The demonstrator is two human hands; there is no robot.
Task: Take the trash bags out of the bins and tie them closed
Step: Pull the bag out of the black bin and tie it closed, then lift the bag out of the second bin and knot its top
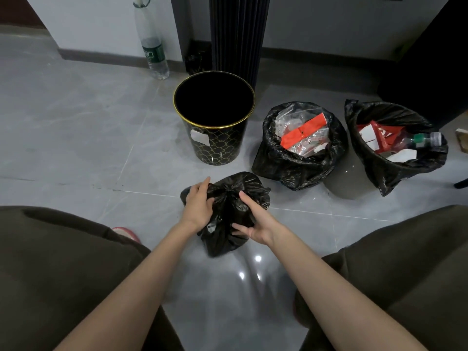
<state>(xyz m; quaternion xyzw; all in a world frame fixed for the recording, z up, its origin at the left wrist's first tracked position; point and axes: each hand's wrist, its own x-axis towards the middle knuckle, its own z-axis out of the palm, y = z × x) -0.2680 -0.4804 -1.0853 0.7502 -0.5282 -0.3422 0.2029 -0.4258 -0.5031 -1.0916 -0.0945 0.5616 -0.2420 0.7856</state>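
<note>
A small black trash bag (pixel 229 198) lies on the grey tile floor in front of me, its top gathered into a bunch. My left hand (pixel 198 202) rests on its left side with fingers nearly straight. My right hand (pixel 250 221) cups its right side, thumb and fingers curled round the plastic. Behind it stands a black bin with a gold rim (pixel 214 117), holding no bag. To the right, a bin with an open black bag (pixel 298 145) holds red and clear wrappers. Farther right, another bagged bin (pixel 395 145) holds paper and a bottle.
A tall clear plastic bottle (pixel 152 46) leans at the wall on the left. A dark ribbed column (pixel 235 34) stands behind the gold-rimmed bin, and dark furniture (pixel 430 59) fills the right. My knees in dark trousers flank the bag; a pink slipper (pixel 126 234) shows at left.
</note>
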